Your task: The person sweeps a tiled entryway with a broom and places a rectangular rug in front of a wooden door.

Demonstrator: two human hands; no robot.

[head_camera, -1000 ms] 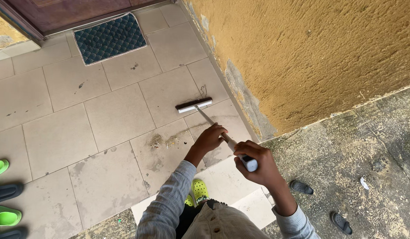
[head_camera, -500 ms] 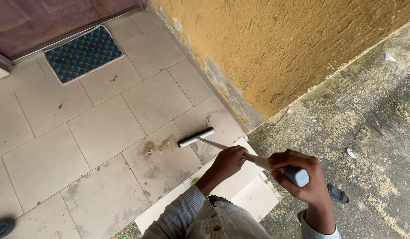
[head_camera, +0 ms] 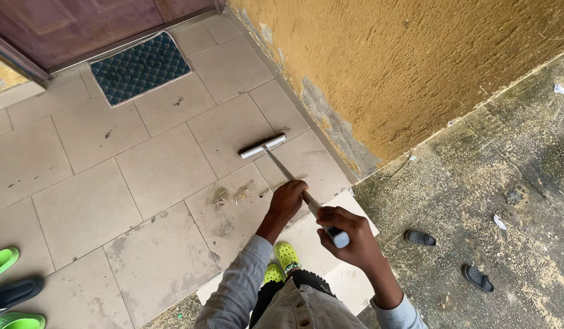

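Observation:
I hold a long-handled floor wiper [head_camera: 263, 146] with a white head that rests on the beige tiled floor [head_camera: 160, 170] beyond a small patch of dirt [head_camera: 232, 195]. My left hand [head_camera: 288, 201] grips the metal handle lower down. My right hand [head_camera: 349, 237] is closed around the handle's top end. Below, my feet wear yellow-green clogs [head_camera: 280, 262].
A rough ochre wall [head_camera: 416, 67] runs along the right of the tiles. A dark doormat [head_camera: 140, 67] lies before a brown door [head_camera: 81, 24]. Green and dark shoes [head_camera: 8, 286] sit at the left edge. Two dark sandals [head_camera: 446, 256] lie on the mossy concrete [head_camera: 507, 183].
The wiper head has been pushed farther out across the tiles, away from me and past the dirt patch. The view swung, showing the shoes at left again.

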